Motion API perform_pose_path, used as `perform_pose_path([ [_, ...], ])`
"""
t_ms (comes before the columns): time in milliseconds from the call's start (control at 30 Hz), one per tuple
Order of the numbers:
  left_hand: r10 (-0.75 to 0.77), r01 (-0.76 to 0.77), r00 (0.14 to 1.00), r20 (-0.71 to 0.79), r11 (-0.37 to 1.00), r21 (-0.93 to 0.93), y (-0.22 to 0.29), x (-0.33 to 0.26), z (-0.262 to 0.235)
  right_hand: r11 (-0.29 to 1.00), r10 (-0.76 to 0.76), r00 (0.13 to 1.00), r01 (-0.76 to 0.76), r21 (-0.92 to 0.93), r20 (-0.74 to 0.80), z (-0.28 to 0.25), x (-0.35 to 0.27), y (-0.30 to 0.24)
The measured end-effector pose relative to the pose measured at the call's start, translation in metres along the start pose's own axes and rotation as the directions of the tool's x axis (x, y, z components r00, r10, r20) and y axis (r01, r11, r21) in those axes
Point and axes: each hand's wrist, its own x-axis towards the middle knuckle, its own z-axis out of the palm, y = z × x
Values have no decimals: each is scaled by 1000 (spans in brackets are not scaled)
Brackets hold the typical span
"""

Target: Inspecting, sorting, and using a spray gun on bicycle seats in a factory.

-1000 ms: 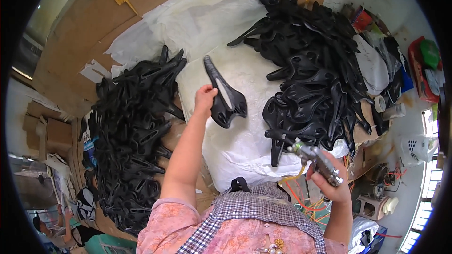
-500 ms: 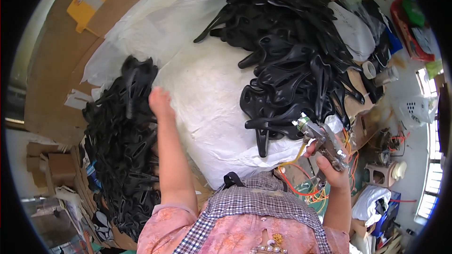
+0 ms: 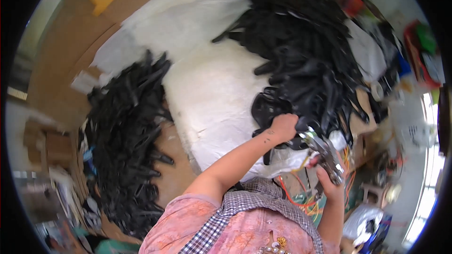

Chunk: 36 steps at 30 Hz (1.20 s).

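Observation:
Black bicycle saddles [image 3: 301, 70], slotted and long-nosed, lie heaped on the right of the white-covered work surface [image 3: 207, 94]. My left hand [image 3: 284, 127] reaches across to the near edge of this heap. Its fingers are curled down over a saddle there, their tips hidden and slightly blurred. Close beside it, my right hand [image 3: 329, 181] grips a grey metal air staple gun [image 3: 324, 153], whose nose points up and left toward the saddles. A second heap of black saddles [image 3: 125, 146] stands on the left, away from both hands.
Orange and yellow air hoses [image 3: 301, 197] hang below the right hand. Brown cardboard [image 3: 176, 160] shows beside the left heap. At the right wall are a stool [image 3: 374, 194], a white plastic bag [image 3: 362, 223] and a red tray [image 3: 416, 59].
My left hand has swung from the left heap across to the right heap. The staple gun stays in my right hand, only slightly shifted. The whole view has turned a little.

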Motion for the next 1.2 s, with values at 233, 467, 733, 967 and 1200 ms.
perform_pose_path([
  [233,-422,42,868,-263,589,-807,-85,-53,-144,998,24,996,-29,62,87,5,3,-7],
  [467,-697,-206,548,-463,424,-882,-142,-57,-208,975,140,926,-68,-210,350,20,20,-10],
  [733,-709,-88,616,-343,371,-924,-156,-82,-181,988,-107,986,90,126,130,47,41,-44],
  [967,-770,-524,434,-468,207,-826,-184,-119,-210,999,-22,988,17,35,154,25,27,-22],
  [1200,-527,412,849,37,618,-669,-120,-34,-45,1000,-4,981,4,-2,195,28,27,-15],
])
